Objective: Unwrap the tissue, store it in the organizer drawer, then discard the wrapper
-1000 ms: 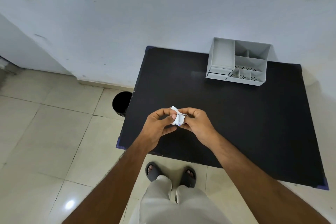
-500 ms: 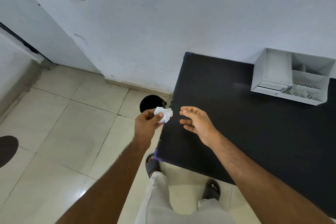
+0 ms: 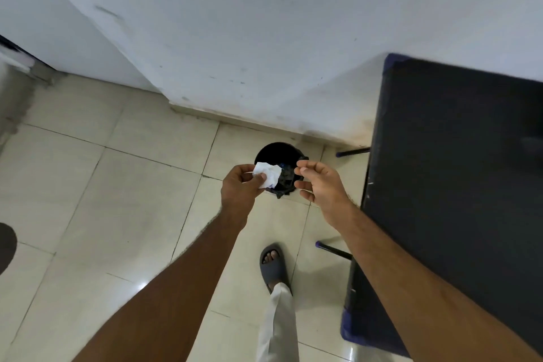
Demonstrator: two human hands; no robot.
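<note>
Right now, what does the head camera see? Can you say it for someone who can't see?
The left hand pinches a crumpled white wrapper above a round black bin on the tiled floor, while the open, empty right hand hovers beside it. A black table stands at the right against a white wall.

The floor (image 3: 123, 203) is laid with glossy cream tiles, divided by thin dark grout lines, and a bright spot of light is reflected on it near the bottom. A pale bluish-white wall (image 3: 264, 23) is met by a low skirting strip (image 3: 223, 116); scuffs and small marks are seen on its lower part. A black-topped table (image 3: 458, 173) with blue corner caps is placed at the right, against the wall, on dark legs (image 3: 335, 250) with purple ends.
</note>
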